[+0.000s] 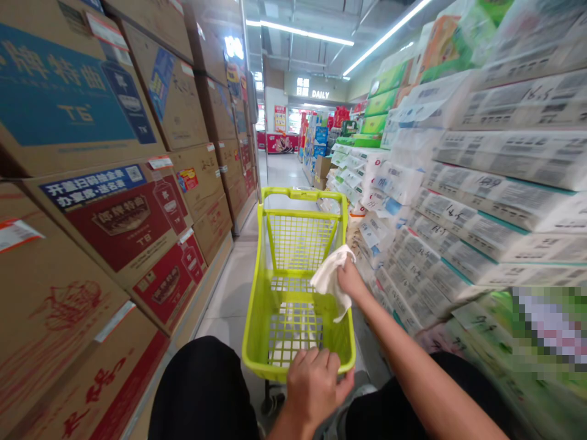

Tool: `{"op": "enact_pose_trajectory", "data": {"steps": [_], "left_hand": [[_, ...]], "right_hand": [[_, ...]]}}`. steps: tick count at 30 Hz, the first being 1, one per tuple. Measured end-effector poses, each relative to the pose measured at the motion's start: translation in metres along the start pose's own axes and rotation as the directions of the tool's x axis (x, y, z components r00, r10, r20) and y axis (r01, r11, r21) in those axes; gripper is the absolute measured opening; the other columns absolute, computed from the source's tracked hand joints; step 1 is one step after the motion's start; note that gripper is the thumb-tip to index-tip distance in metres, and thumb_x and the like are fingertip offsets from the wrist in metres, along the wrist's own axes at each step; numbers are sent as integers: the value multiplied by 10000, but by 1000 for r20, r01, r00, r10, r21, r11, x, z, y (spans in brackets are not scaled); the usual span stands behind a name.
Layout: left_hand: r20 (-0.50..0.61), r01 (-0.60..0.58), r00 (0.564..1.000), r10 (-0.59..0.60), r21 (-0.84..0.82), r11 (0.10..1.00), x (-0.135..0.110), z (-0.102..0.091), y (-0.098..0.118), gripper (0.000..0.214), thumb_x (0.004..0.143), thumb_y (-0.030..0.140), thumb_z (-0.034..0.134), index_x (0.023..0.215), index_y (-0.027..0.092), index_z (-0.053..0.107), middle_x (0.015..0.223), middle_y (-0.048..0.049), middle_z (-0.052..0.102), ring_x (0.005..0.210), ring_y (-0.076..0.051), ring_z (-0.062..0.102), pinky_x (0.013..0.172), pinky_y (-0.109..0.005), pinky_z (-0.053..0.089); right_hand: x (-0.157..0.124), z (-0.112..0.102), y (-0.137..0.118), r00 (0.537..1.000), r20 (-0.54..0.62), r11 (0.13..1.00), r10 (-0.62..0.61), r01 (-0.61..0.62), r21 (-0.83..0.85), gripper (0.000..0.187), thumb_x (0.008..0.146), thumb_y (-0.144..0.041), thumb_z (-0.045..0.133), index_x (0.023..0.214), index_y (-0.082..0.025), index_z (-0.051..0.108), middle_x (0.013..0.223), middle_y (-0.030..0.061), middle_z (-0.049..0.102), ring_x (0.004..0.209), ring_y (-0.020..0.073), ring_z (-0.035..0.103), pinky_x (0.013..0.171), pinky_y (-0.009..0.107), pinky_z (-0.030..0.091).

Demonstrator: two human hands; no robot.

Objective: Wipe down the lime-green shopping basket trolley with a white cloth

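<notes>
A yellow-green plastic shopping cart (255,305) with a grid floor and back stands in the aisle between my knees. My left hand (314,382) is closed over its near rim, with the thumb out to the right side. My right hand (351,280) grips a white cloth (331,272) at the cart's right rim. The cloth hangs down over the inside of that wall, and its lower end trails loosely. Whether the cloth is pressed against the rim, I cannot tell. Nothing lies on the visible part of the cart's floor.
Stacked cardboard cartons (156,226) line the left side, close to my knee. On the right rise tall stacks of wrapped paper packs (458,208), partly blurred. Ahead, the tiled aisle (287,171) leads to a red display counter (280,143).
</notes>
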State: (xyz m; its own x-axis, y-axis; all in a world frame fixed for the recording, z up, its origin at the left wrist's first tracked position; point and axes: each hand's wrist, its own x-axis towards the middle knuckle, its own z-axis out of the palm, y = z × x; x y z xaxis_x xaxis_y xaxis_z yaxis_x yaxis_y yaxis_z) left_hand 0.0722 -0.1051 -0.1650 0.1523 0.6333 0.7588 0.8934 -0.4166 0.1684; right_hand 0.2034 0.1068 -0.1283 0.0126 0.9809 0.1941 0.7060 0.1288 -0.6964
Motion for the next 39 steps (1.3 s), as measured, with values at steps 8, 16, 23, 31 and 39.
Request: {"op": "enact_pose_trajectory", "data": {"steps": [8,16,23,31,39], "left_hand": [[13,5,1000,-5,-5,1000,-2,-1,-3,283,755,425,697,661,243,501,588,30,553,606,-171,520,613,-357,305],[13,80,997,-81,55,995,-1,2,-4,316,683,474,695,609,238,499,553,11,552,586,-183,523,610,-371,295],[149,109,982,-116,55,993,3,0,1,254,746,441,642,637,232,551,596,-4,611,646,-201,574,654,-380,314],[292,187,937,-194,53,981,10,-6,-9,279,728,496,649,679,224,611,670,-37,670,725,-234,617,708,-395,320],[462,216,847,-262,149,965,30,-25,-36,440,650,642,688,735,212,641,764,-94,698,798,-277,620,778,-409,328]], "right_hand": [[95,-5,-16,985,-162,992,50,-68,-108,443,913,-219,368,1331,-90,445,1265,226,597,1208,318,559,1013,425,433],[77,8,-1,983,-184,998,-3,-9,-62,411,883,-237,414,1263,-103,493,1092,220,661,1084,344,617,961,468,460],[7,9,14,974,-172,988,-144,151,28,556,845,-239,432,1379,-87,427,1210,232,626,1196,358,562,1019,499,441],[-88,12,13,974,-152,963,-169,196,183,726,872,-244,376,1552,-96,170,1560,167,314,1459,254,278,1186,488,254],[-156,13,0,957,-185,974,-225,220,-49,825,943,-436,433,1584,-142,6,1501,230,319,1384,371,342,1058,564,384]]}}
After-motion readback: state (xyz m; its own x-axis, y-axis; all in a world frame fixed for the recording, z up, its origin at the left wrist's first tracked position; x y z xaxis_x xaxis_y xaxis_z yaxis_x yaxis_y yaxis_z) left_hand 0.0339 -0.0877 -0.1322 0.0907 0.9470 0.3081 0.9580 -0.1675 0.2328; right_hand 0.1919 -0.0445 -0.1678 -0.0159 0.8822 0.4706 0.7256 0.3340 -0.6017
